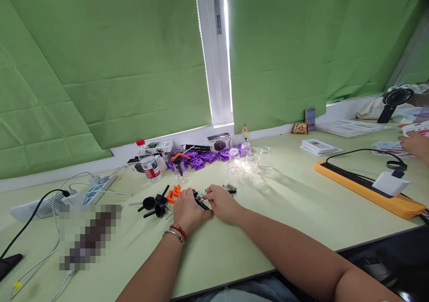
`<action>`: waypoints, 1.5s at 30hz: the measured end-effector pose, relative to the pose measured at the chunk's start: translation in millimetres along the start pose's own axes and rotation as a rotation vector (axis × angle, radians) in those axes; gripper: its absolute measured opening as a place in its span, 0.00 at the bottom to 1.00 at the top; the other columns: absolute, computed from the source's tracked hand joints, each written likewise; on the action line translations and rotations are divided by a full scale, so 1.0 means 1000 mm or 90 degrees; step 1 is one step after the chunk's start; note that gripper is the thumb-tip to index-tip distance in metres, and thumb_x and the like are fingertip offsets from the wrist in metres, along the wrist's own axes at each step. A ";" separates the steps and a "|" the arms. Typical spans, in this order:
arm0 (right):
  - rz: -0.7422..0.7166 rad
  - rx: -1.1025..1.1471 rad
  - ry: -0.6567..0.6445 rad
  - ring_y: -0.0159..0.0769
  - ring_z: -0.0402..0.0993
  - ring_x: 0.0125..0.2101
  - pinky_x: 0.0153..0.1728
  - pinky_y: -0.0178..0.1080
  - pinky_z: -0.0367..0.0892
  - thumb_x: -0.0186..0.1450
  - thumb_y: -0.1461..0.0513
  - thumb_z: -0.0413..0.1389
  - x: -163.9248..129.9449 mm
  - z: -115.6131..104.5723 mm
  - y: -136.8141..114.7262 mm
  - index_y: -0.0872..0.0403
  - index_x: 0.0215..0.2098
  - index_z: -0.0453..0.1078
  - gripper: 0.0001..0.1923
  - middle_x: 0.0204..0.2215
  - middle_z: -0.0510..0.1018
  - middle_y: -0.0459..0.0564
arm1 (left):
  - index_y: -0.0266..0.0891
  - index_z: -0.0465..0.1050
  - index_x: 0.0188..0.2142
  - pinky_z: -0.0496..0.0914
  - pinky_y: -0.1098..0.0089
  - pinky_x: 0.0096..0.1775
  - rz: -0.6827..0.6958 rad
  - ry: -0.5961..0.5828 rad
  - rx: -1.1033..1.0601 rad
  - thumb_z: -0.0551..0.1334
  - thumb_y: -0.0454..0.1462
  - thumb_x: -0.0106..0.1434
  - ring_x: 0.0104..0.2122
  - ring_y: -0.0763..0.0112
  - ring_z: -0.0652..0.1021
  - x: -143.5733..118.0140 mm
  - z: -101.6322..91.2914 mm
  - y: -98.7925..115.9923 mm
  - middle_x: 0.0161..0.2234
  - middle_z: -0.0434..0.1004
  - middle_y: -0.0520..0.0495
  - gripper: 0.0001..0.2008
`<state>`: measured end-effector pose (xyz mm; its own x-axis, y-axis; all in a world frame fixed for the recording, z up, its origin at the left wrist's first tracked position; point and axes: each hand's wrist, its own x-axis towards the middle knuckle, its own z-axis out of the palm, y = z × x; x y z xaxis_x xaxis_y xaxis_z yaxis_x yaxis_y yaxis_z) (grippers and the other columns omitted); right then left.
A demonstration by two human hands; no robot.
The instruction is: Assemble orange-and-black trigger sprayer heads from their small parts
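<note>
My left hand point(186, 211) is curled palm-down on the table, its fingers and thumb around several black rod-shaped parts point(201, 203). Close by, my right hand point(224, 203) has its fingertips pinched together over small metal pieces; what they grip is too small to tell. A metal spring point(229, 187) lies just beyond my right knuckles, beside the end of another black part point(233, 191). Orange plastic pieces point(174, 194) sit left of my left fingers. Farther left are black round parts with handles point(160, 209) and thin metal rods point(136, 203).
Behind my hands stand clear glass jars point(251, 165), purple plastic parts point(197, 161) and a red-capped bottle point(149, 163). An orange power strip point(355, 188) lies right. Cables and a white power strip point(100, 188) occupy the left. Another person's hand point(417, 144) holds cards far right.
</note>
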<state>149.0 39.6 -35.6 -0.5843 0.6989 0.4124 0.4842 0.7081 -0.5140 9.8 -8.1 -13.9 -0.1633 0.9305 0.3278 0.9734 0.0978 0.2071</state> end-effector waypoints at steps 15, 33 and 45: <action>-0.060 -0.146 -0.057 0.34 0.61 0.33 0.36 0.36 0.57 0.57 0.70 0.53 0.003 -0.003 -0.002 0.52 0.34 0.77 0.13 0.34 0.71 0.49 | 0.40 0.64 0.38 0.63 0.67 0.34 -0.052 -0.075 0.000 0.66 0.54 0.37 0.42 0.55 0.74 0.006 0.002 -0.002 0.41 0.73 0.40 0.32; -0.042 -0.151 -0.055 0.34 0.62 0.34 0.37 0.36 0.57 0.56 0.71 0.52 0.004 0.001 0.005 0.51 0.37 0.77 0.17 0.35 0.72 0.49 | 0.39 0.65 0.39 0.61 0.67 0.33 -0.060 -0.089 -0.011 0.65 0.57 0.34 0.41 0.55 0.73 0.007 0.002 -0.001 0.40 0.73 0.40 0.36; -0.041 -0.147 -0.057 0.34 0.63 0.34 0.36 0.36 0.58 0.56 0.71 0.51 0.004 -0.002 0.003 0.50 0.39 0.77 0.18 0.36 0.73 0.48 | 0.40 0.64 0.37 0.62 0.67 0.33 -0.055 -0.079 -0.011 0.66 0.56 0.34 0.41 0.55 0.74 0.007 0.005 -0.004 0.41 0.73 0.40 0.34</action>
<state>149.4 44.6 -33.9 -0.6694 0.6475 0.3644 0.5741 0.7621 -0.2995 5.8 -0.3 -17.0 -0.2235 0.9556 0.1922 0.9538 0.1738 0.2452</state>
